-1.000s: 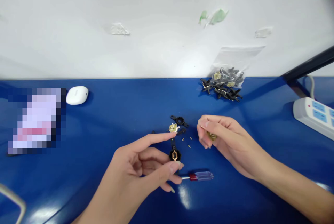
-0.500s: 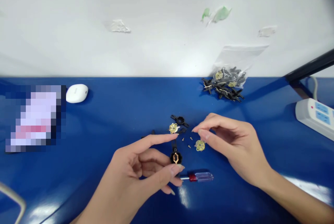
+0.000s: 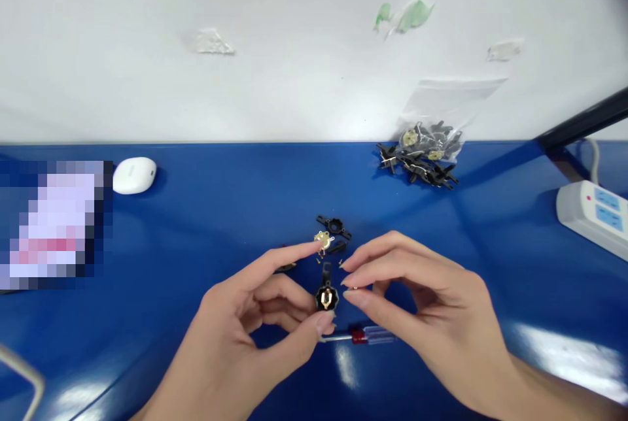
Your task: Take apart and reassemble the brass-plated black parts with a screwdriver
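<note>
My left hand grips a small black plastic housing between thumb and curled fingers. A shiny copper-coloured metal insert sits in its round cup, and its index finger points out over a brass disc with tabs. Just right of the housing, my right hand pinches a tiny shiny metal piece between thumb and finger; its exact kind is too small to tell. Tiny brass screws lie on the table near the fingertips. Beneath the hands lies a screwdriver, its handle partly covered by my right hand.
Another black housing lies beyond the brass disc. Farther back are a pile of black parts and a clear bag of parts against the wall. A white case and a blurred-out device are left, a power strip right.
My right hand has moved left and down, close to the housing, with a tiny metal piece between its fingertips. The brass disc that lay beneath it is no longer visible.
</note>
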The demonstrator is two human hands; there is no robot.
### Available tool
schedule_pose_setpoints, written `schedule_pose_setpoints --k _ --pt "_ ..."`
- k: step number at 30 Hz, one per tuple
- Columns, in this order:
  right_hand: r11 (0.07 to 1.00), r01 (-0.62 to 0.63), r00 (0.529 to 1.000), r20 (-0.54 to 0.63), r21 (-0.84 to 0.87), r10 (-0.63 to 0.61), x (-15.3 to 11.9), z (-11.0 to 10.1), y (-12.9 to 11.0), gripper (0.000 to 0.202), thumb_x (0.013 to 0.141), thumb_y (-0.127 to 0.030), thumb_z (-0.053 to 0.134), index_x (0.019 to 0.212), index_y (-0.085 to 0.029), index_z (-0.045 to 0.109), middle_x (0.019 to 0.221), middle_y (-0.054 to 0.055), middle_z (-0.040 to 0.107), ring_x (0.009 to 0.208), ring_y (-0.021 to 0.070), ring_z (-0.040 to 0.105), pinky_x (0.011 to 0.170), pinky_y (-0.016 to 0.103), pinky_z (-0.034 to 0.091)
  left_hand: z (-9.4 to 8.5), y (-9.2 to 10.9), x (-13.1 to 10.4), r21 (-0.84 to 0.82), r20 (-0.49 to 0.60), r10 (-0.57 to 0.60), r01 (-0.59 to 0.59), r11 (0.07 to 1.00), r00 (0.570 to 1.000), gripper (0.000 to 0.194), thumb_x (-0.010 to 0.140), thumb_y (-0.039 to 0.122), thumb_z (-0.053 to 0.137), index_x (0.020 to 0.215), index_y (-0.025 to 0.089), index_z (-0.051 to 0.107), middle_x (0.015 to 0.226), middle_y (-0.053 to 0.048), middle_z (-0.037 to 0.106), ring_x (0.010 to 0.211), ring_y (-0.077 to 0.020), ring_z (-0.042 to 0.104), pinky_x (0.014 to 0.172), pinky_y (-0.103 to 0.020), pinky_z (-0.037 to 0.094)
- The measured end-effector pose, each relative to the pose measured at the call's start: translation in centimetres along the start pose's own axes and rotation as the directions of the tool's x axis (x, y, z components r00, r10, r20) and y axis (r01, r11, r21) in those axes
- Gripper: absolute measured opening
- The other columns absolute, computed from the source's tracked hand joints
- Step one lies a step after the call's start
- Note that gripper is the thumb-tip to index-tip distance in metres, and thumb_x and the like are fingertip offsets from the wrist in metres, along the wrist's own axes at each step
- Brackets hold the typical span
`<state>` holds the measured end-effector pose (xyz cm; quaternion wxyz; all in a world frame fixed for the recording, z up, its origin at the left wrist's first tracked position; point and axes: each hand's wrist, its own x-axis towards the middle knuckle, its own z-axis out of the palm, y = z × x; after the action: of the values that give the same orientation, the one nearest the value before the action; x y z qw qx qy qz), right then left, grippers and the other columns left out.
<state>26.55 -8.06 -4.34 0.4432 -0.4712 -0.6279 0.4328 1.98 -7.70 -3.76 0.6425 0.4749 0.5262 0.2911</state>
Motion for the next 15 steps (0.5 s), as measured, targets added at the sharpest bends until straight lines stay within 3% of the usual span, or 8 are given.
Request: schedule_pose_setpoints --k 6,10,15 --pt "0.998 -0.058 0.997 -0.059 0.020 0.059 0.08 0.16 -0.31 0.013 0.101 -0.022 0.090 0.104 -0.034 0.092 0.121 0.006 0.085 0.103 0.0205 0.085 0.059 0.019 0.064 0.34 -0.14 0.22 -0.012 -0.012 0.061 -0.061 0.998 0.998 0.023 0.093 0.029 0.099 0.115 0.031 0.092 0.087 0.002 0.088 0.081 -0.0189 0.087 0.083 -0.024 0.072" --pt "0.981 -0.129 0.991 -0.005 0.144 0.131 0.32 0.25 -0.28 0.010 0.098 -0.021 0.092 0.101 -0.030 0.093 0.114 0.005 0.087 0.077 0.0129 0.080 0.056 0.018 0.064 0.60 -0.40 0.22 -0.050 0.020 0.071 -0.070 0.996 0.997 0.019 0.094 0.029 0.097 0.113 0.030 0.095 0.085 0.000 0.090 0.077 -0.0212 0.087 0.079 -0.028 0.072" --pt "0.965 -0.137 0.990 0.023 0.224 0.136 0.43 0.28 -0.14 0.009 0.098 -0.021 0.093 0.102 -0.029 0.093 0.102 0.003 0.086 0.075 0.0130 0.080 0.054 0.017 0.065 0.71 0.25 0.10 -0.162 0.070 -0.010 0.022 0.987 0.997 0.019 0.093 0.029 0.099 0.111 0.030 0.097 0.084 -0.001 0.090 0.078 -0.0204 0.085 0.078 -0.027 0.071"
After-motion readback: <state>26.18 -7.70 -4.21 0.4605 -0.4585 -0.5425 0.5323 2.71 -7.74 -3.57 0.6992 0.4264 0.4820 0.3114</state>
